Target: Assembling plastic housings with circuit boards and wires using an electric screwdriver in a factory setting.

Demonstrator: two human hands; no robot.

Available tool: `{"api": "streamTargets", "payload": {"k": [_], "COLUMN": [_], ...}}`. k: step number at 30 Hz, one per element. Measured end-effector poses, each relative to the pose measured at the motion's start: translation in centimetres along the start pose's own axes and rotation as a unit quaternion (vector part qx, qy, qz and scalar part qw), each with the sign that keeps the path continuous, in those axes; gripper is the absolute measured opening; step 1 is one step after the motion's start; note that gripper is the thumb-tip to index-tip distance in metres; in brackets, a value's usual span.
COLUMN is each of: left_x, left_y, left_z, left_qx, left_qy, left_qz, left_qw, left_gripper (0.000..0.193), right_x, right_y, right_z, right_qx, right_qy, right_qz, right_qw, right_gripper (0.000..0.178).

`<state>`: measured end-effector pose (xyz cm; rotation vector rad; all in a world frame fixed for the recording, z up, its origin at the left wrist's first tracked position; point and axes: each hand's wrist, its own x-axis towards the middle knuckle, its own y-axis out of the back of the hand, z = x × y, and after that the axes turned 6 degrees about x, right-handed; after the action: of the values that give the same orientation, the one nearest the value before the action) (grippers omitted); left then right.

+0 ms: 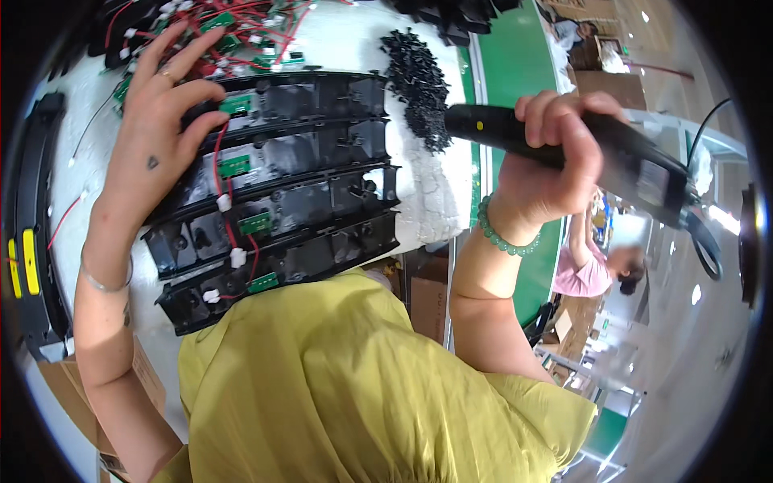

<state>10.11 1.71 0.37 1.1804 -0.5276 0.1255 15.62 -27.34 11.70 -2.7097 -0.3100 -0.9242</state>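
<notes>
My right hand (555, 145) is wrapped round a black corded electric screwdriver (644, 165), held up right of the table with its front end pointing left; no bit shows. My left hand (165, 113) is over the farthest of several long black plastic housings (322, 97). Its thumb and index finger are spread apart beside a small green circuit board (236, 105) in that housing, the other fingers stretched toward the far wires. Each nearer housing also carries a green board (256, 224), with red wires and white connectors (238, 258) lying across them.
Tangled red wires with green boards (217, 40) lie at the far left. Beyond the housings' right ends is a pile of small black pieces (415, 80). A long black part with yellow strips (31, 262) stands at the left edge. Another person in pink (584, 270) is at the right.
</notes>
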Motion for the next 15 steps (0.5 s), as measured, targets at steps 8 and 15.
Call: {"api": "streamTargets", "payload": {"k": [8,15], "left_x": [0.7,1.8], "left_y": [1.3,2.5], "left_z": [0.8,2.3], "left_qx": [-0.024,-0.038], "left_qy": [-0.006,-0.011], "left_qz": [-0.005,-0.004], "left_qw": [1.000,0.999], "left_gripper": [0.029,0.028], "right_x": [-3.9,-4.1], "right_y": [6.4,6.6], "right_z": [0.4,0.6], "right_qx": [-0.074,-0.040], "right_qy": [-0.025,-0.032], "right_qz": [0.154,0.168], "right_qw": [0.985,0.985], "right_gripper": [0.023,0.023]}}
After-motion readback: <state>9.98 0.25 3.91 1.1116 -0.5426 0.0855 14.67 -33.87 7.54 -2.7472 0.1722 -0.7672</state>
